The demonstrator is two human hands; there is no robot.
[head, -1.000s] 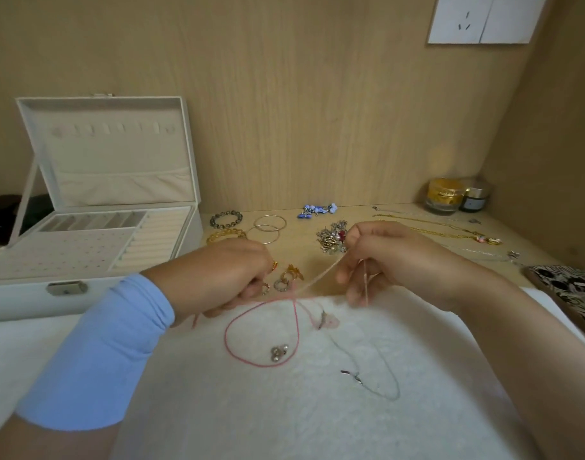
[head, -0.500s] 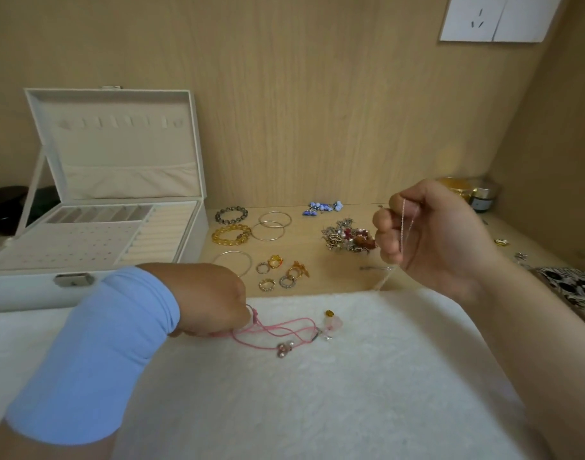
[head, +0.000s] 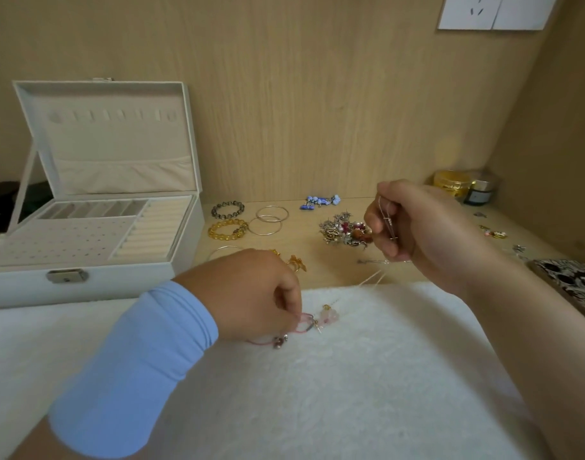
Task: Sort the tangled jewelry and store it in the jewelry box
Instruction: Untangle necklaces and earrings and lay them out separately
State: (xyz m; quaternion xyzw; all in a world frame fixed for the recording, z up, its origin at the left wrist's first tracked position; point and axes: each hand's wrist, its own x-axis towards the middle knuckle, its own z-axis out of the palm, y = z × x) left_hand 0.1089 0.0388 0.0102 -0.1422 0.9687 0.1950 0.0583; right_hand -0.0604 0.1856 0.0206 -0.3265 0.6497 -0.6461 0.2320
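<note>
left hand: low on the white mat, fingers curled and pinching the pink cord right at its bunched end, just beside a pale pink pendant.
right hand: raised over the surface, fingers closed round the thin silver chain, with the clasp end showing against the palm.
chain line: it drops from the right hand to the mat's far edge and heads for the pink bundle; whether it is caught in the cord there, i cannot tell, it is too fine.
step in hand: looks like teasing the silver chain free of the pink cord, one hand anchoring, the other drawing away.
doing it well: draw slowly along the chain's own line, not upward; let the left pinch sit close to the snag so the cord does not drag across the mat.
if it resists: give slack and work the loop open rather than tugging.
risk: a hard pull could tighten the knot or stretch the fine links, and the pendant could catch in the mat's pile.
jewelry box: open at the left, well apart from the tangle, its slots in plain reach.
progress: bangles and bead bracelets lie sorted on the surface, none visibly in the box yet.
</note>
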